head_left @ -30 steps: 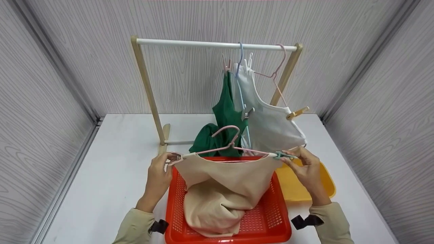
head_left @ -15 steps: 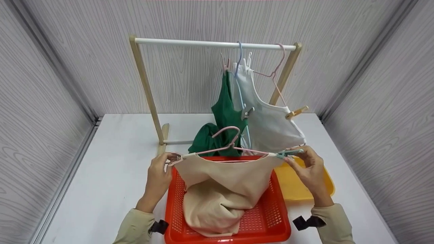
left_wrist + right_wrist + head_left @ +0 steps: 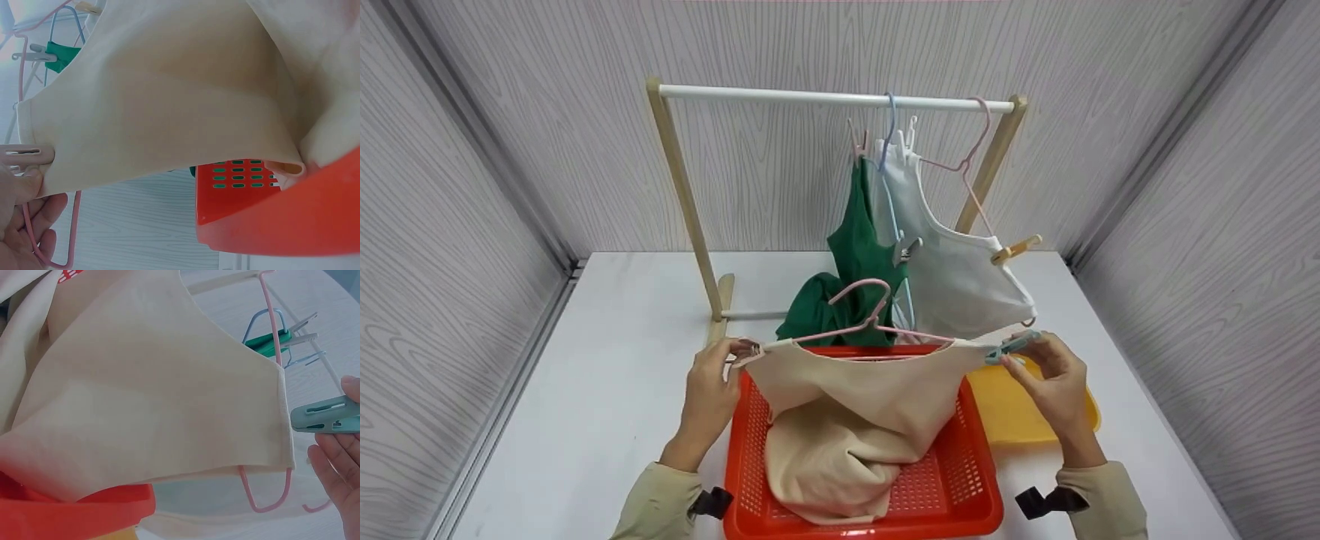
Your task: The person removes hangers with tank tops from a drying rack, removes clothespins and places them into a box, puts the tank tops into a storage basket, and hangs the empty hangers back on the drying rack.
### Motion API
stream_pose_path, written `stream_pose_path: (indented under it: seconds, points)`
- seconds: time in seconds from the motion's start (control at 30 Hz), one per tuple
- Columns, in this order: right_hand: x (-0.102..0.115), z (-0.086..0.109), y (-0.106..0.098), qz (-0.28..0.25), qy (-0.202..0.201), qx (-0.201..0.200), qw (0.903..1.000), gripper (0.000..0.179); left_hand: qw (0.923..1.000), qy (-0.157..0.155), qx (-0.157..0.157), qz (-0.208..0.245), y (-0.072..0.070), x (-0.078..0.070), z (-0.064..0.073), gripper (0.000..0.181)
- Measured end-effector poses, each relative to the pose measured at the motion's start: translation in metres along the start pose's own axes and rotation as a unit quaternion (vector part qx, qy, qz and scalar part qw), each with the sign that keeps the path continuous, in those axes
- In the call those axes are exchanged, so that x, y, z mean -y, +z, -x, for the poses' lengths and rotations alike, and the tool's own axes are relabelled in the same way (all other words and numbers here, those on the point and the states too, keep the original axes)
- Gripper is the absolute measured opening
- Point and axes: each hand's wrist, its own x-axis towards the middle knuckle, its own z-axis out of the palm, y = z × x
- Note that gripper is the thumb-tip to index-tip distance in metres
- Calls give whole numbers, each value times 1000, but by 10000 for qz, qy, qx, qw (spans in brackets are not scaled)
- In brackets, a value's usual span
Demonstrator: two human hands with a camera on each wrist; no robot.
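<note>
A beige sleeveless top (image 3: pixel 862 390) hangs on a pink hanger (image 3: pixel 872 322), its lower part bunched in the red basket (image 3: pixel 981 480). My left hand (image 3: pixel 712 386) grips the top's left shoulder and the hanger's end, where a pale pink clothespin (image 3: pixel 28 153) is clipped on the fabric. Between the thumb and fingers of my right hand (image 3: pixel 1054 379), a teal clothespin (image 3: pixel 326 415) is pinched. Its tip lies right at the edge of the right shoulder strap, and whether it touches cannot be told. The hanger's right end pokes out below that strap in the right wrist view.
Behind stands a rack with a white rail (image 3: pixel 780 94) and wooden posts. A green garment (image 3: pixel 859 247) on a blue hanger and a white top (image 3: pixel 960 277) on a pink hanger hang there, both held with clothespins. A yellow tray (image 3: pixel 1005 412) lies right of the basket.
My right hand has drawn the teal clothespin to the right, off the shoulder strap it overlapped earlier. The left hand and the top have stayed nearly still.
</note>
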Motion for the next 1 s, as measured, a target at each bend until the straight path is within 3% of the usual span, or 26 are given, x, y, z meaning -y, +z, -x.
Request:
stream_pose_path:
  seconds: [0.6,0.87,1.0]
  points:
    - [-19,23,-19,128,348,-344,9987,21,10000,48,-49,-4,-1,1,-1,17]
    - [-29,32,-22,844,1124,-529,9887,19,9999,33,-57,97,-1,1,1,17]
    - [-38,38,-21,1150,1310,-456,9836,19,9999,-8,-16,155,-1,1,2,16]
